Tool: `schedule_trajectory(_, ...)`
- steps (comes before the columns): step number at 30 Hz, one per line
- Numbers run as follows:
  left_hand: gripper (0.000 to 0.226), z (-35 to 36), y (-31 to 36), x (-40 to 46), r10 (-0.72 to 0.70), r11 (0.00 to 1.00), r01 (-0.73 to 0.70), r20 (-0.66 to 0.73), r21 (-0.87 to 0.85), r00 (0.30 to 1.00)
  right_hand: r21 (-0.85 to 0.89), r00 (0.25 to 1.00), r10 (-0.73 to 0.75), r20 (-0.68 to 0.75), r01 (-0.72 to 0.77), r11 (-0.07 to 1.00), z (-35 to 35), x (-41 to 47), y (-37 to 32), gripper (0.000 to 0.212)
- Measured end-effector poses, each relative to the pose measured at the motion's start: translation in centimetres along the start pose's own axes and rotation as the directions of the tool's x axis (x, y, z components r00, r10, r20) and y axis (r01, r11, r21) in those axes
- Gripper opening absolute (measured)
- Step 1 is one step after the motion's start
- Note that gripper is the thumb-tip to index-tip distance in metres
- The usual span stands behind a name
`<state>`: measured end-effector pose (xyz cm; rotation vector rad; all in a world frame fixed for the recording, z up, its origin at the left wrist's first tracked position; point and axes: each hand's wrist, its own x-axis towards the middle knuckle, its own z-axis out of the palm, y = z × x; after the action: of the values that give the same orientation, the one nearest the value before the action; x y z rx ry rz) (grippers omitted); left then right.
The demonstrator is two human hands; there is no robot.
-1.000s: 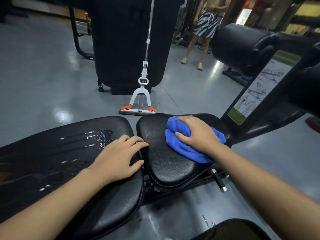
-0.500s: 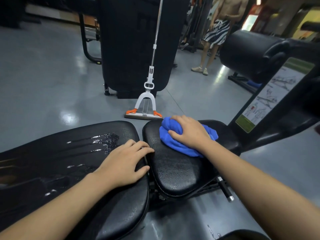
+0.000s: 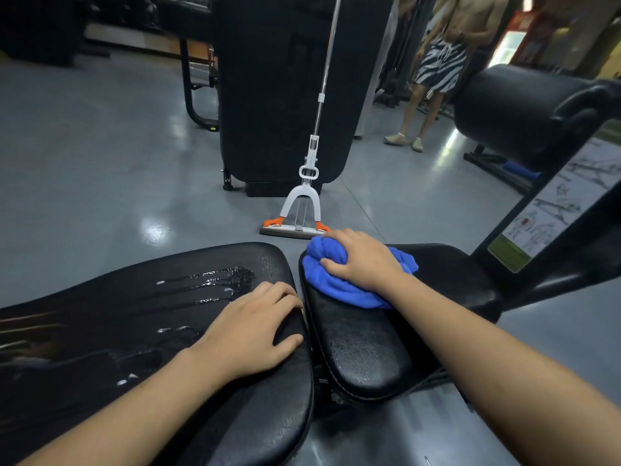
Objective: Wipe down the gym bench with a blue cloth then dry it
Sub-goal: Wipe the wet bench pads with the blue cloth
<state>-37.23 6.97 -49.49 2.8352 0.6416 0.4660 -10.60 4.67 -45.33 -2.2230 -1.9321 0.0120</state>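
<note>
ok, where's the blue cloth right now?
Head view, right of centre: the blue cloth lies bunched on the far end of the smaller seat pad, under the right hand, just before the mop head.

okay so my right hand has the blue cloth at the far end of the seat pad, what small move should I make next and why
Probably draw the blue cloth back toward you along the seat pad. Your right hand grips it at the pad's far edge, so the near stretch lies uncovered ahead of the stroke. The left hand rests flat on the back pad, where wet streaks remain for later.
</note>
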Motion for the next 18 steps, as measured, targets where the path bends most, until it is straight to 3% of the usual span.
schedule_trajectory(6,0.051,-0.1,0.0,0.5,-0.016,1.000,0.016,0.027,0.024,0.999,-0.010,1.000,-0.006,0.017,0.007,1.000,0.5,1.3,-0.7,0.049)
schedule_trajectory(14,0.049,-0.1,0.2,0.0,-0.035,0.999,0.034,0.023,0.015,0.999,0.025,0.960,-0.280,0.000,0.280,0.960,1.4,-3.2,-1.7,0.050)
schedule_trajectory(18,0.044,-0.2,0.3,-0.2,-0.041,0.999,0.041,0.010,0.002,0.999,0.037,0.959,-0.284,0.007,0.283,0.958,1.6,-2.8,-1.6,0.045)
